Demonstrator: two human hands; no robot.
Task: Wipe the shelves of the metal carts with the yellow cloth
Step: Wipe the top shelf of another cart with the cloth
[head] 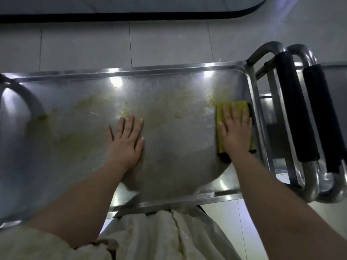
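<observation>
Pale cream fabric of the person's garment [150, 237] fills the bottom of the view, with a bunched sleeve [37, 246] of the same cloth at the lower left, and both bare forearms reach forward from it over a metal cart. The cart's top shelf [178, 166] is a shallow stainless tray with a raised rim and rounded corners, and it spans nearly the whole width of the view. The left hand [127, 141] lies flat on the bare metal near the middle of the shelf, fingers straight and slightly spread, holding nothing. The right hand [235, 130] presses down flat, fingers straight, on the yellow cloth [231, 106], which lies at the right end of the shelf, just beside the right rim. A dark backing shows along the cloth's right edge and at its near corner by the wrist. Yellowish smears [90, 102] spread across the left and far parts of the shelf, and small pale crumbs [124, 111] sit just beyond the left hand's fingertips, with more specks near the far right corner. At the right end stand two looped steel tube handles close together, each wrapped in a black foam grip [294, 106]; the outer grip [323, 119] seems to belong to a second cart parked against the first. A curved steel tube [24, 94] shows at the left end. Beyond the cart lies a floor of large light tiles [84, 45], crossed at the top by a dark strip [131, 16].
</observation>
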